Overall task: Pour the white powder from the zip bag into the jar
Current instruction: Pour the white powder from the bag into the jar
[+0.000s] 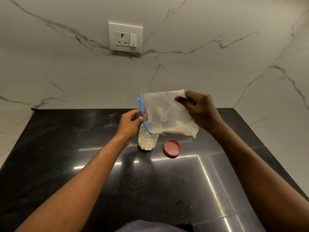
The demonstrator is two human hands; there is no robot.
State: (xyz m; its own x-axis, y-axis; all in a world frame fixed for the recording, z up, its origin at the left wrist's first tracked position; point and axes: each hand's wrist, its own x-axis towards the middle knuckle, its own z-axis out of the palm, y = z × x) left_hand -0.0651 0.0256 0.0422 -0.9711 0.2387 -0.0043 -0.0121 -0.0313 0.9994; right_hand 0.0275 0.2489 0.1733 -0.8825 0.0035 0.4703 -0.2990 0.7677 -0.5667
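Observation:
A clear zip bag (164, 113) with a blue zip strip hangs tilted above a textured glass jar (148, 141), its blue mouth edge dipping into the jar's opening. White powder lies along the bag's lower edge and fills much of the jar. My left hand (131, 123) pinches the blue zip edge just above the jar. At the bag's raised far corner my right hand (199, 110) grips the plastic. The jar stands upright on the black counter (83, 156).
A red lid (172, 148) lies upside down on the counter just right of the jar. A marble wall with a white socket plate (125, 37) rises behind. The counter's edges run along both sides.

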